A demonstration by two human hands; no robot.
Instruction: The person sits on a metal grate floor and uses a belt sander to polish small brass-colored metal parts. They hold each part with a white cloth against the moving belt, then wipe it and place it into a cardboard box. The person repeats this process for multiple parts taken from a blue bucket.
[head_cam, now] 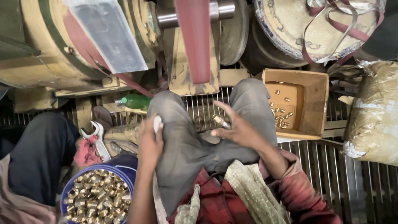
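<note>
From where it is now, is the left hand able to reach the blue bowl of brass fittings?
Probably yes. The left hand rests on the knee, holding a small white piece, and the blue bowl of brass fittings sits just below and beside that forearm. Nothing lies between them, though the fingers are already occupied.

Warm dim light falling from above; shadows pooling at left edge; glare shining off metal shaft (168, 17); edges softening, slightly warping.
</note>
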